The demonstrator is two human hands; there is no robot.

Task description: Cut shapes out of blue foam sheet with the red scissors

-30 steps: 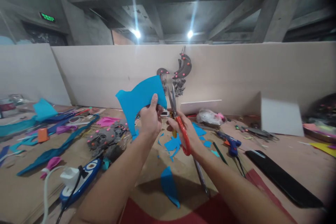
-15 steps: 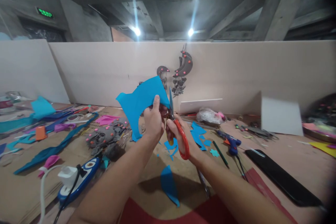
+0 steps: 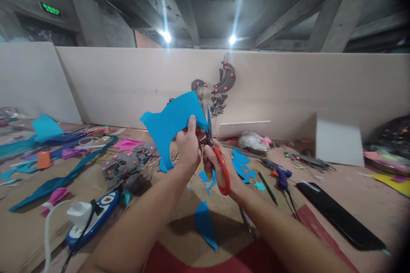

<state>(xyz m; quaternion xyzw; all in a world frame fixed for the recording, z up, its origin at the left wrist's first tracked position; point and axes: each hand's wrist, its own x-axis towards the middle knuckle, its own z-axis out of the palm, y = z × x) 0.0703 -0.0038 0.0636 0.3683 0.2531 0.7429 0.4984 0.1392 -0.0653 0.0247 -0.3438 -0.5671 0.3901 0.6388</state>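
Observation:
My left hand (image 3: 188, 147) pinches a sheet of blue felt (image 3: 174, 113), thumb on the near face; the sheet has a curved cut-out along its lower side. In my right hand (image 3: 219, 166) are red-handled scissors (image 3: 225, 175), blades pointing up along the felt's right edge. The blades look nearly parallel, and whether felt lies between them is hard to see. Beneath my hands, blue felt scraps (image 3: 240, 164) lie on the table, and a leaf-shaped blue piece (image 3: 205, 226) rests closer to me.
Grey moon-shaped hangings (image 3: 225, 79) hang on the white board behind. To the right lie a blue glue gun (image 3: 280, 175), a dark green pencil (image 3: 267, 187) and a long black object (image 3: 339, 215). A power strip (image 3: 92, 217) with cables and grey felt pieces (image 3: 128, 164) are at left.
The view has shifted slightly. My hands, the blue felt and the scissors stay almost in the same position.

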